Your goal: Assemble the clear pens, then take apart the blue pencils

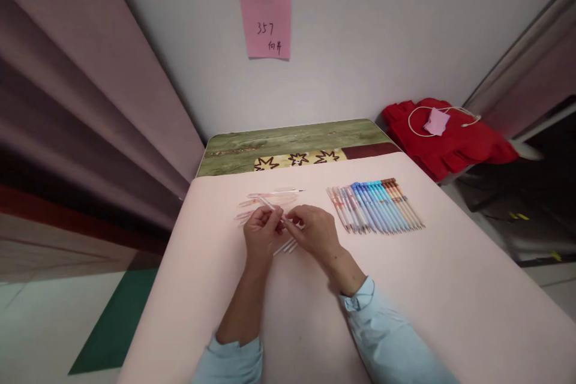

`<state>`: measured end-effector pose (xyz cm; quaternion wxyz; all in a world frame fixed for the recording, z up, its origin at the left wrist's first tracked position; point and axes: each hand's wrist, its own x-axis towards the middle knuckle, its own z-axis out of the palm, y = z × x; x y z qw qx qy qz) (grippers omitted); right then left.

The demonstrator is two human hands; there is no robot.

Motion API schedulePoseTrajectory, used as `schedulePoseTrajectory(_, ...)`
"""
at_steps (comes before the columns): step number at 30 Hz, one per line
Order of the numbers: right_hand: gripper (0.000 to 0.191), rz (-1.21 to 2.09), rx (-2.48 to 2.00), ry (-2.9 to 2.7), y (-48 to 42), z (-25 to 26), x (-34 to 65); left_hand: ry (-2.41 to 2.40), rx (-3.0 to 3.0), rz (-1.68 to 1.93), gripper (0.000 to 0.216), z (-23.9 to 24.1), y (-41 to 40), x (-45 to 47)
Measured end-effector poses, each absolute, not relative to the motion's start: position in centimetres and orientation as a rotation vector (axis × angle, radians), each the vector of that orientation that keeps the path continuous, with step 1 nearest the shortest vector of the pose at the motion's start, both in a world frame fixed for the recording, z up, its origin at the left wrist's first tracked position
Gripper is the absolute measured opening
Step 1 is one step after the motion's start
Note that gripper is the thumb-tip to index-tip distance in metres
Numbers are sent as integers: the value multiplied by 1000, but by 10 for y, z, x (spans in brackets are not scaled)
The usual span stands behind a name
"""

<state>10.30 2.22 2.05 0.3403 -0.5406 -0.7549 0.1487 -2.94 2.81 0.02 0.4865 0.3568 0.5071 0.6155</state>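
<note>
My left hand (261, 233) pinches a slim, pale pen (266, 201) that slants up and to the left. The fingertips of my right hand (318, 229) close around its lower end, just beside the left fingers. Behind my hands lie several clear and pinkish pen parts (245, 204), along with a thin refill (294, 192) with a dark tip. Partly covered by my hands, several whitish sticks (289, 246) rest on the table. To the right, a neat row of finished-looking pens (378, 207) runs from pinkish through blue to brown.
A pale cover lies over the table (306, 324), with a green patterned strip (288, 138) at its back edge. Beyond, a pink note (266, 25) sticks to the white wall. Red cloth (450, 147) with a white cord sits at back right. A curtain (90, 72) hangs left.
</note>
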Motion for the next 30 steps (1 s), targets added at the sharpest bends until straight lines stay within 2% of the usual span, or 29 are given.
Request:
schedulePoseTrajectory(3, 6, 429, -1553, -1986, 22, 36, 114, 1237, 913, 1483, 29, 1, 27, -28)
schedulePoseTrajectory(6, 9, 428, -1766, -1904, 24, 52, 147, 1260, 909, 1509, 31, 1, 26, -28)
schedulePoseTrajectory(10, 14, 226, -2115, -1682, 27, 58, 203, 1347, 878, 1566, 31, -1, 27, -32)
schedulePoseTrajectory(13, 15, 222, -2257, -1602, 28, 53, 224, 1400, 917, 1598, 30, -2, 28, -34)
schedulePoseTrajectory(25, 26, 216, -2245, -1651, 32, 42, 222, 1709, 882, 1972, 25, -12, 41, -82)
schedulePoseTrajectory(30, 30, 213, -2241, -1687, 32, 40, 216, 1903, 831, 1913, 19, -21, 43, -106)
